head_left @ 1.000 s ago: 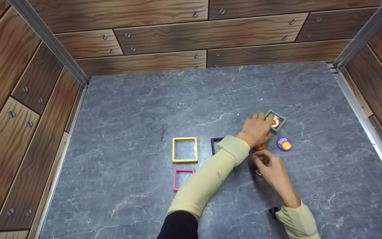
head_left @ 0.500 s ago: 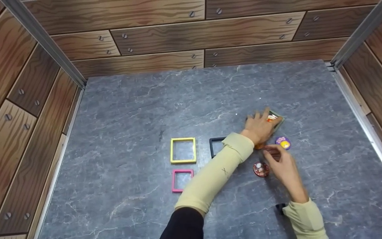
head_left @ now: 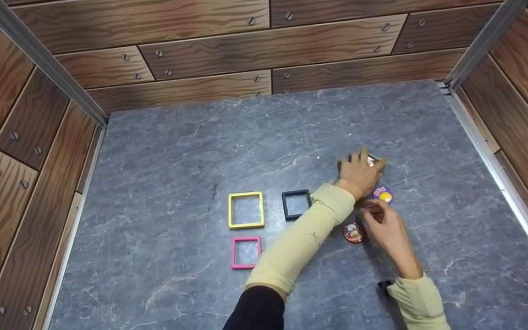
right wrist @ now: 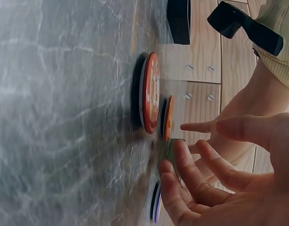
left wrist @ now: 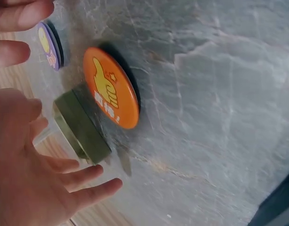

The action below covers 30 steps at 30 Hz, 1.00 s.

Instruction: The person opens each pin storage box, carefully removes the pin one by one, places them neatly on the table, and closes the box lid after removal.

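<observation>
My left hand (head_left: 358, 176) reaches over a small green display frame (left wrist: 85, 129), which it mostly covers in the head view; its fingers are spread along the frame's edges. A printed badge showed inside this frame earlier. Beside the frame lies an orange round badge (left wrist: 111, 89) with a thumbs-up print, hidden under the left wrist in the head view. My right hand (head_left: 390, 231) hovers, fingers loosely bent and holding nothing, between a purple round badge (head_left: 383, 195) and a red round badge (head_left: 354, 233). Both badges lie flat on the table.
Three square frames lie left of the arms: yellow (head_left: 246, 227), black (head_left: 296, 217) and pink (head_left: 246, 266). The left forearm crosses close to the black and pink ones. Wood-print walls (head_left: 209, 57) enclose the grey marbled table (head_left: 163, 183).
The left hand has spread its fingers further over the green frame. My right hand has moved off the red badge, uncovering it. The whole head view has shifted slightly.
</observation>
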Each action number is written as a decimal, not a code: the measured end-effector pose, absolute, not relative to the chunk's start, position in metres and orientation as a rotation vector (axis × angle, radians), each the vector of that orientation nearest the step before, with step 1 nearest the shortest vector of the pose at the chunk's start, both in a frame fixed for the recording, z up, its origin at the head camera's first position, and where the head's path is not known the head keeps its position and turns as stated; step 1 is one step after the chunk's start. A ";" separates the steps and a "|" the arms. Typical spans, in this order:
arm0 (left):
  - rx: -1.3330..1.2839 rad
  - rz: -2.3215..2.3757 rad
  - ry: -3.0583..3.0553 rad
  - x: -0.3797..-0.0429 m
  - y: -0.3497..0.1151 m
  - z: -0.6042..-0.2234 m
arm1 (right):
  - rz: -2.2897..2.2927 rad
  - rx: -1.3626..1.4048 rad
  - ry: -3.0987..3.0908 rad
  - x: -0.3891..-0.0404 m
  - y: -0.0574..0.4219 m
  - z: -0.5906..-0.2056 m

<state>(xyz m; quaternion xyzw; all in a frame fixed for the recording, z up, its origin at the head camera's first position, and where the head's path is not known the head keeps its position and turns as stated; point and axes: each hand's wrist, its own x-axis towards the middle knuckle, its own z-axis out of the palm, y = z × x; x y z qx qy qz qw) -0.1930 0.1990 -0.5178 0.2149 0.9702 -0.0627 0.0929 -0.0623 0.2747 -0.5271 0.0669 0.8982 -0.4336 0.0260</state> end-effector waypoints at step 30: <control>0.627 -0.169 2.948 -0.197 0.200 -0.523 | -1.382 0.242 2.763 -0.055 0.284 -0.518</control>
